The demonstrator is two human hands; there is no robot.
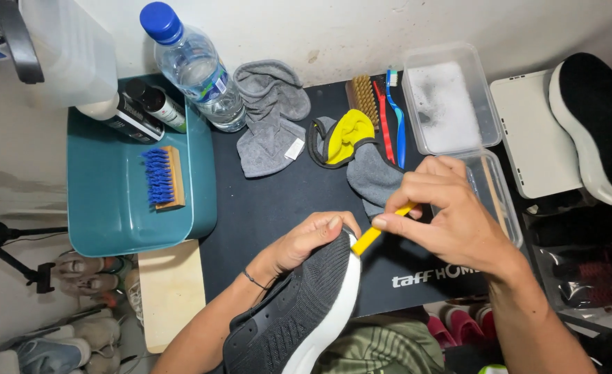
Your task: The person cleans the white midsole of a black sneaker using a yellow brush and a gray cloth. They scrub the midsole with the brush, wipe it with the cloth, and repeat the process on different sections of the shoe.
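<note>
My left hand (pixel 304 242) grips the toe of a black knit shoe with a white sole (pixel 299 312), tilted up over my lap. My right hand (pixel 451 215) pinches a yellow-handled tool (pixel 375 234), probably a small brush, whose end touches the shoe's toe edge by the white sole. Its working end is hidden behind the shoe and my fingers.
On the black mat (pixel 264 208) lie grey cloths (pixel 271 118), a yellow and grey mitt (pixel 351 135), a wooden brush (pixel 363 97), red and blue toothbrushes (pixel 392 118) and a tub of foamy water (pixel 448 100). A teal tray (pixel 112 208) holds a blue-bristled brush (pixel 160 176) and bottles. Water bottle (pixel 195 66) behind; another black shoe (pixel 593 118) right.
</note>
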